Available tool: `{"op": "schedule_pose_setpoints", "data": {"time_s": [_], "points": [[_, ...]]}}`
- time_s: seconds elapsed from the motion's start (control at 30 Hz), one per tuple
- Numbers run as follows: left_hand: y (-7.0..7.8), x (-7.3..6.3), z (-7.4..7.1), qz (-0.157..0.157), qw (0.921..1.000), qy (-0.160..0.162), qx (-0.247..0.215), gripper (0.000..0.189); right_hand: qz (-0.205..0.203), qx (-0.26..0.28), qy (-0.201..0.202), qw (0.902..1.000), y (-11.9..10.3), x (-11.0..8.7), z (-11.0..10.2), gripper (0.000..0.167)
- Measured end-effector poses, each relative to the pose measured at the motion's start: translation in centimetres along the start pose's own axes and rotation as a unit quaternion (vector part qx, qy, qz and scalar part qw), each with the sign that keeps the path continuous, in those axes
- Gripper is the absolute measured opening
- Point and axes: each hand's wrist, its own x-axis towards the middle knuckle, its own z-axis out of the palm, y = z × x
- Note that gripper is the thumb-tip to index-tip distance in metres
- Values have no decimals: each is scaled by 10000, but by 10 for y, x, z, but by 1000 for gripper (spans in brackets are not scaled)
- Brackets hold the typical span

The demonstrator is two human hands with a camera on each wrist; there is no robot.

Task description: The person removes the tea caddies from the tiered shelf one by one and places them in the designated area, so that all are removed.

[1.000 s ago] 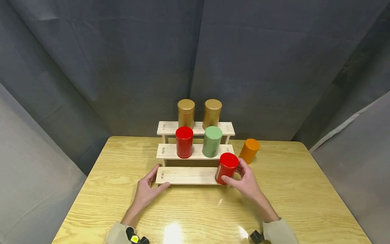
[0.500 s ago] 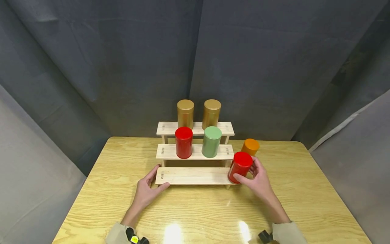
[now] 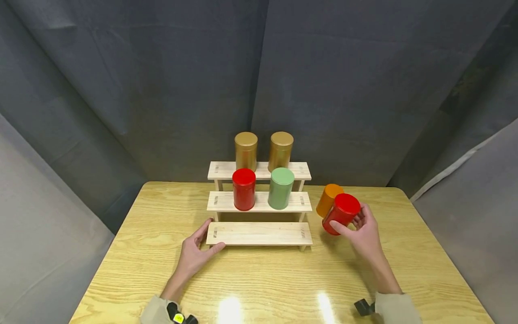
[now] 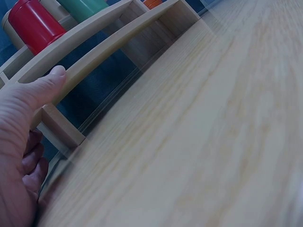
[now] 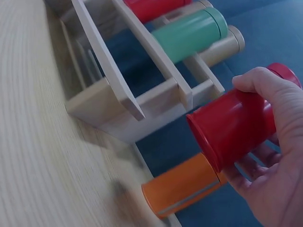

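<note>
My right hand (image 3: pixel 367 231) grips a red canister (image 3: pixel 341 213) with a lid, thumb in front and fingers behind. The canister is tilted and raised off the table, right of a three-tier wooden display shelf (image 3: pixel 259 234). In the right wrist view, the canister (image 5: pixel 232 123) overlaps the top of an orange canister (image 5: pixel 180 187) standing on the table. My left hand (image 3: pixel 193 256) holds the left end of the shelf's lowest tier. From the left wrist, its thumb (image 4: pixel 47 86) lies along the tier's front edge, with the fingers curled by the leg.
Another red canister (image 3: pixel 244 193) and a green canister (image 3: pixel 281 191) stand on the middle tier. Two gold canisters (image 3: pixel 246 153) are on the top one. The wooden table (image 3: pixel 259 283) ends at a dark curtain (image 3: pixel 194 90), with grey cloth (image 3: pixel 40 216) at the sides.
My right hand has carried the red canister rightward from the lowest tier's right end, off the shelf and in front of the orange canister. The left hand has kept its place.
</note>
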Motion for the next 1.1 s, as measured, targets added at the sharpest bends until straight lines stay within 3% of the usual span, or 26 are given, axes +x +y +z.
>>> {"op": "schedule_pose_setpoints", "data": {"time_s": [0.27,0.57,0.9,1.1], "points": [[1,1,0,1,10000,42,69,83,218,-15,258,9994,19,7,-12,66],[2,1,0,-12,10000,22,70,84,944,-142,524,9941,53,14,-22,69],[1,0,-2,1,10000,-2,23,84,1638,0,968,9817,54,25,-22,73],[1,0,-1,-2,10000,-16,20,83,1669,-168,1096,9797,87,38,-18,77]]}}
